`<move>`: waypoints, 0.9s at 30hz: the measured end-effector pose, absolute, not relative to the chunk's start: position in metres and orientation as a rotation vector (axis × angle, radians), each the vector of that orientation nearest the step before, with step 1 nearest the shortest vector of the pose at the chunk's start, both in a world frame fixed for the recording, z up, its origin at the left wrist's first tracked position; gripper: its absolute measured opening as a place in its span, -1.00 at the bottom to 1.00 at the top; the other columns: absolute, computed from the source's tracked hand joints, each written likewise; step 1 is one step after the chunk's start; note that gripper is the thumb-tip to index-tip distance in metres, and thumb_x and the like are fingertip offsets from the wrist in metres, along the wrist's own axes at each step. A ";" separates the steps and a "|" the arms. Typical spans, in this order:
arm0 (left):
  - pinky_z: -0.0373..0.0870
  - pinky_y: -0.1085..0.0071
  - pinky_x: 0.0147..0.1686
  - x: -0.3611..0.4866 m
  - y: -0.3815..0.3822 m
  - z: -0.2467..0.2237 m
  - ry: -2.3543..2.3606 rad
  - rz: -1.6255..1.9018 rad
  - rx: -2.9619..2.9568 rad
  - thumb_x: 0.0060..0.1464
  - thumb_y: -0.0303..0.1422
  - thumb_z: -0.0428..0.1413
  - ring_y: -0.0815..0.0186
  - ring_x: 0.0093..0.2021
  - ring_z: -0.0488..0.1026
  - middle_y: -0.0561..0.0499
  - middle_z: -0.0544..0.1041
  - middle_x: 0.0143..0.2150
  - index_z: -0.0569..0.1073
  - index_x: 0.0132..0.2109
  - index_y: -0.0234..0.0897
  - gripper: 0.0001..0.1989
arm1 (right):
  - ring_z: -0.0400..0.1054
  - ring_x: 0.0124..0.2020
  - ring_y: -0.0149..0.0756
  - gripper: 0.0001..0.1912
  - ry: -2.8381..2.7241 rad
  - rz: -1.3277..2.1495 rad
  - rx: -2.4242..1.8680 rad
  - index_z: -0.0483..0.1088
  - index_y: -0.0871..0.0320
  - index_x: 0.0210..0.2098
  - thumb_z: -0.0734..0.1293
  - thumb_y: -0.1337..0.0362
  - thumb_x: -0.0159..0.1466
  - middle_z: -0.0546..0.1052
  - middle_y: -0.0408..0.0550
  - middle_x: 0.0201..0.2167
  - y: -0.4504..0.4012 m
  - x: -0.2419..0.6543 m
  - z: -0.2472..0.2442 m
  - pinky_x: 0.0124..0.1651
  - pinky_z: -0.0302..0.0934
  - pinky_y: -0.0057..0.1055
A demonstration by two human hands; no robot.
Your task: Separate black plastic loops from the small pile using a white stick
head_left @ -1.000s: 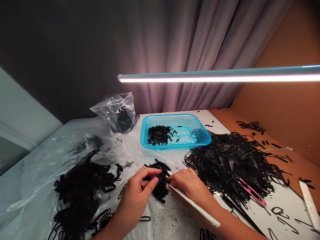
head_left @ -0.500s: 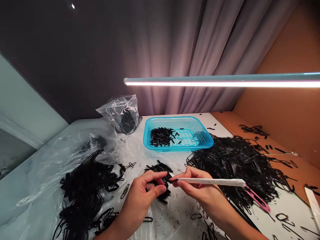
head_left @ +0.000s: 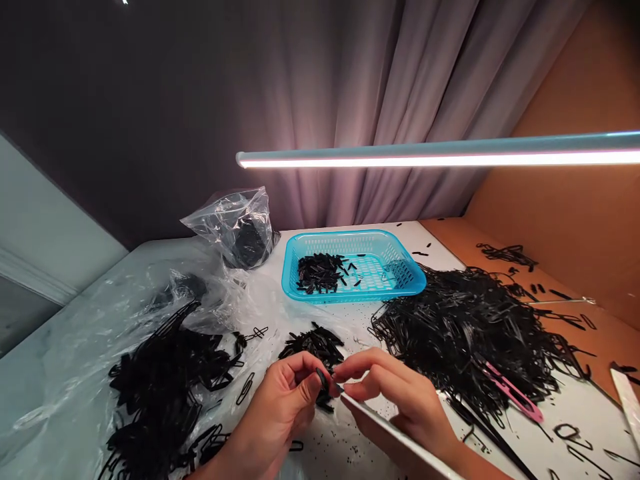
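My left hand (head_left: 277,410) pinches a small black strip (head_left: 323,380) between thumb and forefinger, low over the table. Right beside it is my right hand (head_left: 407,393), its fingertips close to the strip's right side. It grips a long white-handled tool (head_left: 385,425), which slants toward the lower right; what its dark tip is cannot be made out. Just behind both hands lies a small heap of short black pieces (head_left: 315,341). Farther back, more short black pieces (head_left: 320,272) lie in the left part of a blue plastic basket (head_left: 355,296).
A large pile of thin black loops (head_left: 465,327) spreads at right, with a pink-handled tool (head_left: 515,393) on its front edge. Another black heap (head_left: 165,393) sits on clear plastic sheeting (head_left: 75,373) at left. A lit tube lamp (head_left: 425,161) hangs across the back.
The white-handled tool has swung from nearly level to slanting down toward the lower right. My left fingers have closed into a pinch on the strip, and my right hand has turned over the tool.
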State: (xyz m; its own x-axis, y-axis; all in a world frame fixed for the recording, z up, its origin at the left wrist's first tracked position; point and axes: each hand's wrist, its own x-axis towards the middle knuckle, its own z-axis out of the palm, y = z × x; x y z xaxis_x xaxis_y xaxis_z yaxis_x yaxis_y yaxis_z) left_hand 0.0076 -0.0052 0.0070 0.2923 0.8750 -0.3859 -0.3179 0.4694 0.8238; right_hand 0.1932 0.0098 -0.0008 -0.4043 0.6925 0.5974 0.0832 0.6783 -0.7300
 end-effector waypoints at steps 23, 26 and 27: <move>0.00 0.53 -0.49 0.011 -0.008 -0.003 1.025 0.988 0.684 -0.03 -0.28 0.27 0.51 -0.51 0.09 0.10 0.26 -0.52 0.44 -0.34 -0.34 -0.78 | 0.31 0.03 -0.15 -0.70 -2.287 -0.010 -0.554 0.40 0.38 -0.21 0.05 0.50 0.39 0.48 0.21 -0.04 -0.004 0.188 0.011 0.00 0.15 -0.22; -0.06 0.53 -0.53 0.011 -0.010 -0.003 1.028 0.959 0.680 -0.01 -0.26 0.25 0.54 -0.57 0.00 0.15 0.21 -0.56 0.40 -0.35 -0.33 -0.76 | 0.32 0.01 -0.13 -0.65 -2.277 -0.051 -0.575 0.41 0.38 -0.22 0.01 0.49 0.41 0.50 0.23 -0.08 -0.008 0.186 0.011 -0.03 0.14 -0.20; -0.09 0.52 -0.55 0.011 -0.010 -0.003 1.037 0.955 0.683 -0.01 -0.25 0.25 0.55 -0.58 -0.04 0.16 0.20 -0.56 0.39 -0.35 -0.32 -0.75 | 0.34 -0.02 -0.14 -0.67 -2.266 -0.033 -0.573 0.40 0.39 -0.24 0.02 0.48 0.40 0.49 0.24 -0.09 -0.009 0.186 0.010 -0.06 0.15 -0.20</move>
